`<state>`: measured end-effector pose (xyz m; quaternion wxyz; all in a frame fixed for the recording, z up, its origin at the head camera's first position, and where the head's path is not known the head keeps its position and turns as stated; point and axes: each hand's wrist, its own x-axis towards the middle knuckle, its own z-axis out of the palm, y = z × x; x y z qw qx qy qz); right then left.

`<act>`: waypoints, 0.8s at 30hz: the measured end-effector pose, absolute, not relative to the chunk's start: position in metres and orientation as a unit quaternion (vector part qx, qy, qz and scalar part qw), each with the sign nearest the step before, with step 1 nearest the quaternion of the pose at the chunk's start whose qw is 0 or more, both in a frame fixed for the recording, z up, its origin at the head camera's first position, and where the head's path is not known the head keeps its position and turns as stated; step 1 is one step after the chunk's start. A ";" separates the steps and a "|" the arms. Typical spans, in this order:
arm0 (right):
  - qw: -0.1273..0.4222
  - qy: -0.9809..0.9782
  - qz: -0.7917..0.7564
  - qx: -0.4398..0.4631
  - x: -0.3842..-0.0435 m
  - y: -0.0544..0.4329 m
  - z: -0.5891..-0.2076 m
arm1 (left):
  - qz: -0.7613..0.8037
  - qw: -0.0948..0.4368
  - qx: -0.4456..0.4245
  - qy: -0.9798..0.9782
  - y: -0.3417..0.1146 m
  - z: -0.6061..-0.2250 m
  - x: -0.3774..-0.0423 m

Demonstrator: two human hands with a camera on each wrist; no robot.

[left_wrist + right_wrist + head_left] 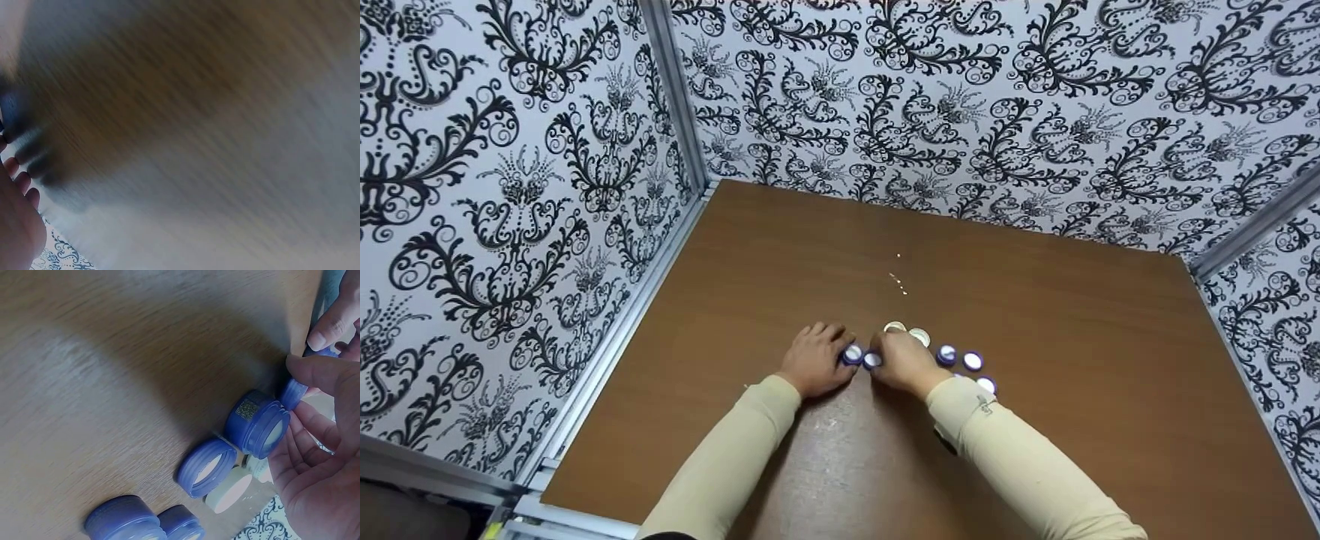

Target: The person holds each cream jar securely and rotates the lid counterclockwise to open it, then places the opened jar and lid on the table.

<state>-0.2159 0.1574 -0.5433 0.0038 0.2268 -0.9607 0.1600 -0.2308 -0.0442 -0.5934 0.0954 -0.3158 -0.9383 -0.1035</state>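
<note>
My left hand (816, 361) rests low on the table, its thumb and fingers around a small blue jar (852, 354) with a white top face. Close to its right, my right hand (905, 360) pinches a second small blue piece (293, 392) between thumb and fingers; whether this is a jar or a lid I cannot tell. Beside the right hand's fingers, in the right wrist view, stands an open-necked blue jar (256, 419) with a square printed code. Only the edge of my left hand (19, 228) and its fingertips show in the left wrist view.
Two whitish discs (919, 337) lie just beyond the right hand. Several blue-and-white pieces (973, 361) are spread right of it, near the forearm. In the right wrist view a blue ring (207, 467) leans near a white disc (228, 489). Patterned walls (930, 112) bound the brown table (1072, 315).
</note>
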 end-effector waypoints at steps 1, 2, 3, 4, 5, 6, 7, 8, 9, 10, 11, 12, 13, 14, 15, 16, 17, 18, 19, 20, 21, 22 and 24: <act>0.005 -0.960 0.162 0.228 -0.216 0.158 -0.543 | -0.106 0.096 -0.315 -0.938 -0.044 -0.593 -0.231; 0.006 -0.959 0.164 0.229 -0.215 0.158 -0.543 | -0.107 0.096 -0.315 -0.938 -0.043 -0.593 -0.231; 0.006 -0.959 0.165 0.230 -0.215 0.159 -0.543 | -0.107 0.095 -0.315 -0.938 -0.042 -0.593 -0.231; 0.005 -0.959 0.166 0.229 -0.215 0.159 -0.543 | -0.107 0.096 -0.316 -0.938 -0.042 -0.593 -0.231; 0.004 -0.959 0.167 0.229 -0.214 0.160 -0.543 | -0.107 0.095 -0.316 -0.938 -0.041 -0.593 -0.231; 0.005 -0.959 0.166 0.228 -0.214 0.160 -0.542 | -0.107 0.094 -0.316 -0.938 -0.041 -0.593 -0.231; 0.005 -0.960 0.165 0.227 -0.214 0.160 -0.542 | -0.108 0.093 -0.316 -0.938 -0.040 -0.592 -0.231; 0.005 -0.960 0.164 0.226 -0.214 0.161 -0.543 | -0.109 0.091 -0.316 -0.938 -0.040 -0.592 -0.231; 0.006 -0.961 0.162 0.224 -0.213 0.162 -0.543 | -0.110 0.089 -0.317 -0.938 -0.039 -0.592 -0.231; 0.007 -0.962 0.160 0.223 -0.212 0.162 -0.542 | -0.111 0.087 -0.317 -0.938 -0.038 -0.592 -0.231; 0.008 -0.962 0.159 0.221 -0.212 0.163 -0.542 | -0.111 0.084 -0.317 -0.938 -0.037 -0.592 -0.231; 0.008 -0.963 0.158 0.220 -0.212 0.164 -0.542 | -0.110 0.081 -0.316 -0.939 -0.037 -0.592 -0.232; 0.008 -0.963 0.158 0.218 -0.211 0.165 -0.542 | -0.109 0.078 -0.315 -0.939 -0.036 -0.592 -0.233; 0.009 -0.963 0.157 0.218 -0.211 0.165 -0.541 | -0.108 0.075 -0.312 -0.941 -0.037 -0.592 -0.234; 0.010 -0.964 0.156 0.217 -0.211 0.166 -0.541 | -0.108 0.071 -0.308 -0.942 -0.038 -0.593 -0.234; 0.014 -0.964 0.156 0.217 -0.211 0.167 -0.540 | -0.107 0.067 -0.305 -0.944 -0.040 -0.593 -0.235; 0.018 -0.964 0.156 0.214 -0.210 0.168 -0.539 | -0.108 0.062 -0.301 -0.945 -0.041 -0.594 -0.236; 0.021 -0.966 0.154 0.208 -0.210 0.170 -0.538 | -0.110 0.057 -0.297 -0.947 -0.043 -0.595 -0.237; 0.028 -0.967 0.151 0.202 -0.209 0.172 -0.537 | -0.112 0.051 -0.293 -0.948 -0.045 -0.596 -0.238; 0.035 -0.969 0.149 0.194 -0.209 0.175 -0.536 | -0.116 0.045 -0.288 -0.949 -0.047 -0.596 -0.238; 0.044 -0.970 0.146 0.188 -0.208 0.178 -0.535 | -0.121 0.039 -0.284 -0.950 -0.050 -0.596 -0.239; 0.053 -0.971 0.145 0.182 -0.207 0.182 -0.534 | -0.124 0.034 -0.280 -0.951 -0.053 -0.597 -0.239; 0.072 -0.971 0.143 0.176 -0.203 0.190 -0.533 | -0.131 0.024 -0.269 -0.954 -0.059 -0.597 -0.240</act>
